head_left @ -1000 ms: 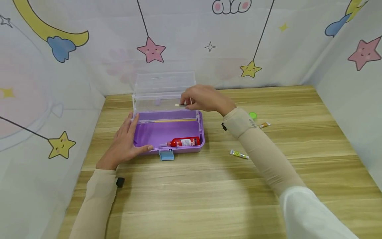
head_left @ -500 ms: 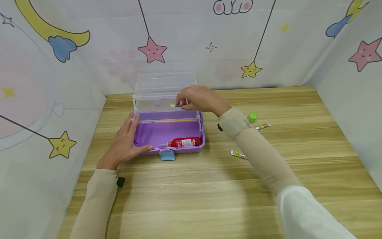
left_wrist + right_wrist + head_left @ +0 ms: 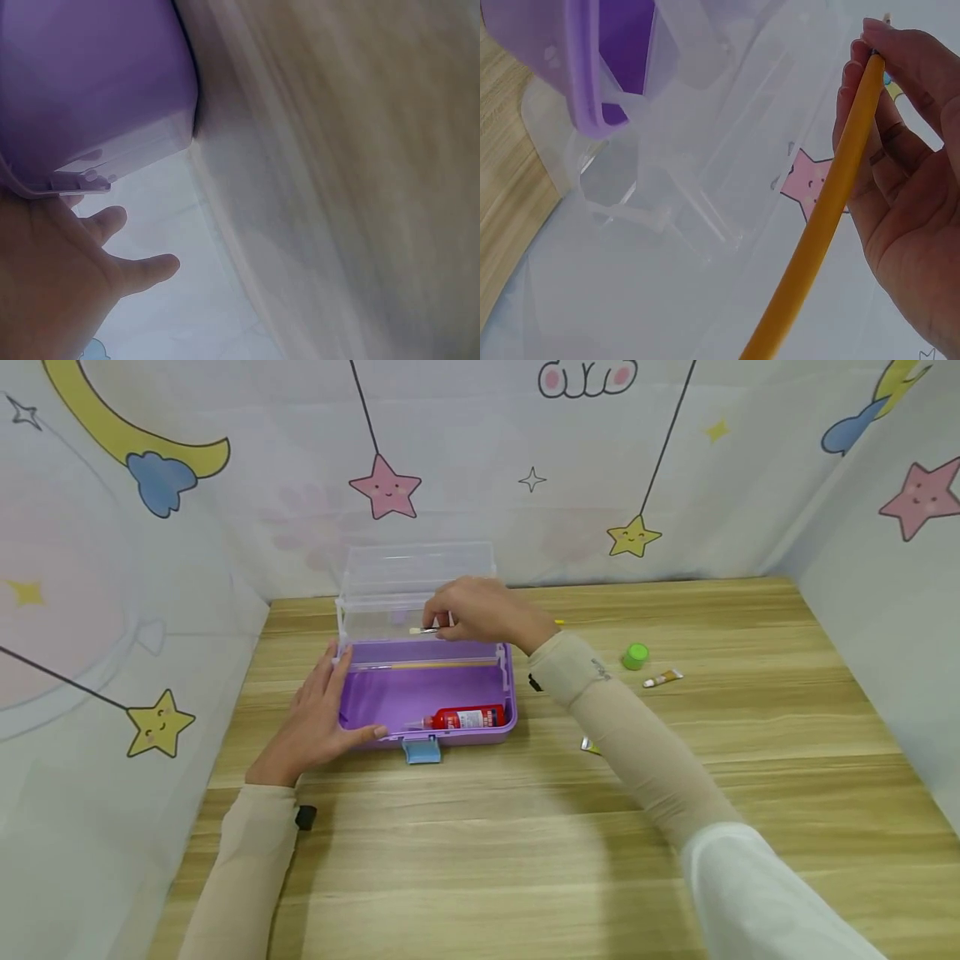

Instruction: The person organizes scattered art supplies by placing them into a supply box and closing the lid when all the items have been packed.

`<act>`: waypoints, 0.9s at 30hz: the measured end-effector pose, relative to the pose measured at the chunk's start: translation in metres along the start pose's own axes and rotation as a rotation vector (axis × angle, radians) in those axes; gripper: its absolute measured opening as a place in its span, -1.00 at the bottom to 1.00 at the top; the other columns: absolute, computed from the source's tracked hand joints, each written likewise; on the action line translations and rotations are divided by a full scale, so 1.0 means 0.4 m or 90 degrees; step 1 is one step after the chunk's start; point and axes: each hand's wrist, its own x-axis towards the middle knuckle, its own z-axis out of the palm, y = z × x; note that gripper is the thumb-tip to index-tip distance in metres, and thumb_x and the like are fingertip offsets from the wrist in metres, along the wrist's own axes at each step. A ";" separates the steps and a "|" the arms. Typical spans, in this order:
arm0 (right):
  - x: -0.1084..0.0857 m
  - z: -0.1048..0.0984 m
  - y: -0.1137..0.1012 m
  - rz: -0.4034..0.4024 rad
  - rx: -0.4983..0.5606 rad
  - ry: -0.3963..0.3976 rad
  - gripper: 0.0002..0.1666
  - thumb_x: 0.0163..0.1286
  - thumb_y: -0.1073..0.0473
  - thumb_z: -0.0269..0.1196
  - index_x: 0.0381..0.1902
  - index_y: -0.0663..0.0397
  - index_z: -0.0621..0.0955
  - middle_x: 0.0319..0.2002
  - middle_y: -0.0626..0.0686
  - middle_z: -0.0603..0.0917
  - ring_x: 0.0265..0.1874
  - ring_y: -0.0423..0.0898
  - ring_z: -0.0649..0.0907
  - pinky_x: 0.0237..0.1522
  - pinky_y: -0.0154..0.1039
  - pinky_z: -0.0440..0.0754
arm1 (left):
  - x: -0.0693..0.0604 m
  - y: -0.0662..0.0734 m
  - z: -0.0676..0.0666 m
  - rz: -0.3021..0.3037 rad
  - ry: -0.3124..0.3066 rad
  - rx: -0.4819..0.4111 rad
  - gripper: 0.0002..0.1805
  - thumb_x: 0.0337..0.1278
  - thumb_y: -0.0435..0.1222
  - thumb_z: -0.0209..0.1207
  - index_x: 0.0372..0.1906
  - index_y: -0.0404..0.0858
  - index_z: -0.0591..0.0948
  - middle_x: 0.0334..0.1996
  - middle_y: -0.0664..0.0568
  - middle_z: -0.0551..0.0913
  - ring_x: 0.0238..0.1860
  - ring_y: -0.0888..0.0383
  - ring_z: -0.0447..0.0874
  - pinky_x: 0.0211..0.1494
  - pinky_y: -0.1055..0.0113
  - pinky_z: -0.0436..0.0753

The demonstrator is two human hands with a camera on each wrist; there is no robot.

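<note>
A paintbrush with a yellow handle (image 3: 817,217) is pinched between the thumb and fingers of my right hand (image 3: 483,610), above the back of the purple box (image 3: 512,693). Its pale bristles point left in the head view. My left hand (image 3: 315,718) rests on the box's left end, the thumb along the front rim and the fingers extended by the side. The clear lid (image 3: 412,581) stands raised at the back. Inside the box, a second paintbrush (image 3: 442,665) lies along the back wall, and a red bottle (image 3: 469,718) lies by the front wall.
Right of the box are a small green-topped jar (image 3: 636,656) and a brown-gold paint tube (image 3: 663,678). A yellow-green tube (image 3: 590,747) is partly hidden by the right forearm. A blue latch (image 3: 422,751) hangs at the box front. A printed curtain (image 3: 480,460) stands behind the table.
My right hand has moved left over the box with the paintbrush. The forearm has uncovered the green jar and brown-gold tube and now covers most of the yellow-green tube. The left hand stays put.
</note>
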 end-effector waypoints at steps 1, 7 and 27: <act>0.005 0.002 -0.002 -0.003 -0.001 -0.003 -0.80 0.44 0.09 0.31 -0.02 -0.14 0.75 -0.25 -0.17 0.70 -0.26 -0.21 0.61 -0.19 -0.25 0.59 | 0.001 0.000 0.000 0.003 0.000 -0.001 0.41 -0.08 0.32 0.39 0.65 0.11 -0.35 0.66 -0.04 -0.40 0.62 -0.31 -0.28 0.45 -0.51 -0.04; 0.036 0.013 -0.020 -0.017 -0.013 -0.005 -0.79 0.43 0.13 0.30 -0.04 -0.12 0.77 -0.26 -0.13 0.70 -0.26 -0.20 0.60 -0.18 -0.27 0.57 | 0.004 0.000 0.000 0.007 0.001 -0.007 0.41 -0.07 0.30 0.40 0.65 0.11 -0.35 0.65 0.04 -0.45 0.62 -0.29 -0.30 0.45 -0.51 -0.05; 0.141 0.059 -0.081 -0.029 -0.053 -0.053 -0.78 0.43 0.08 0.31 -0.01 -0.19 0.76 -0.19 -0.16 0.72 -0.19 -0.23 0.60 -0.10 -0.31 0.58 | 0.000 -0.004 0.001 0.003 -0.006 -0.007 0.40 -0.05 0.29 0.39 0.64 0.12 -0.36 0.66 0.00 -0.43 0.62 -0.30 -0.29 0.45 -0.50 -0.04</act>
